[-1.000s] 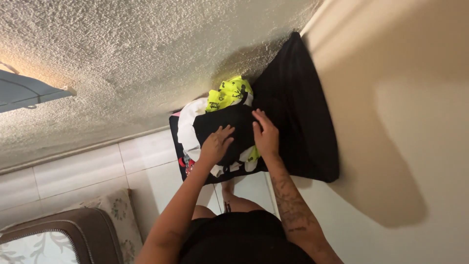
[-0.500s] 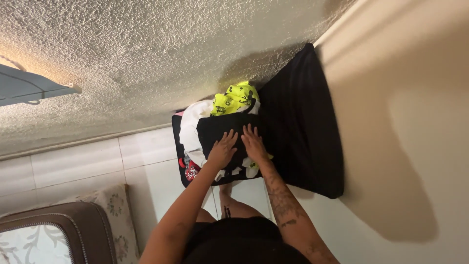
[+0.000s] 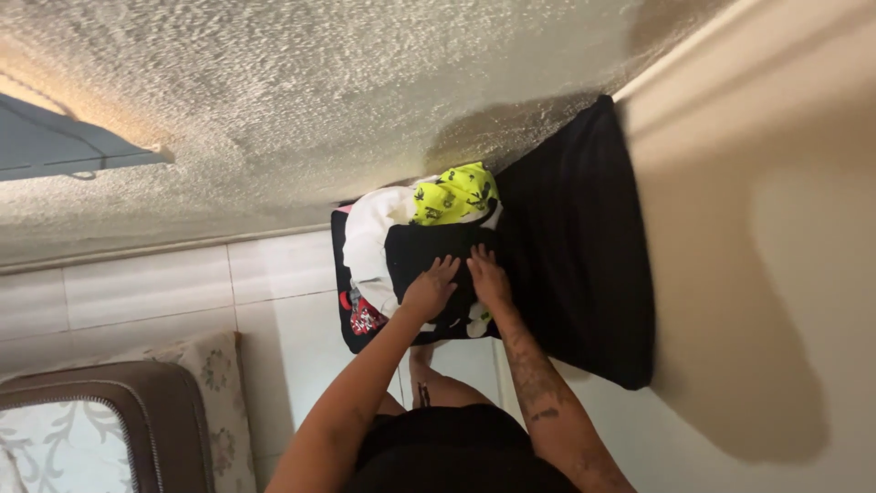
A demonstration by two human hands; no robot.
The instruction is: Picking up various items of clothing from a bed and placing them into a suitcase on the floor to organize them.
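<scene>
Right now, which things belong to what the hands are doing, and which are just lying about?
In hand: left hand and right hand flat on black garment; clothes pile; yellow-green garment; open black suitcase.

Lying about: floral cushion; brown bag.

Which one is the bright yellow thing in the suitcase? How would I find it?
Find the open black suitcase against the bumpy wall. Its packed half holds a pile of clothes, with a folded black garment on top. The neon yellow cloth sits at the far end of the pile, the only bright piece, dotted with small black prints.
</scene>
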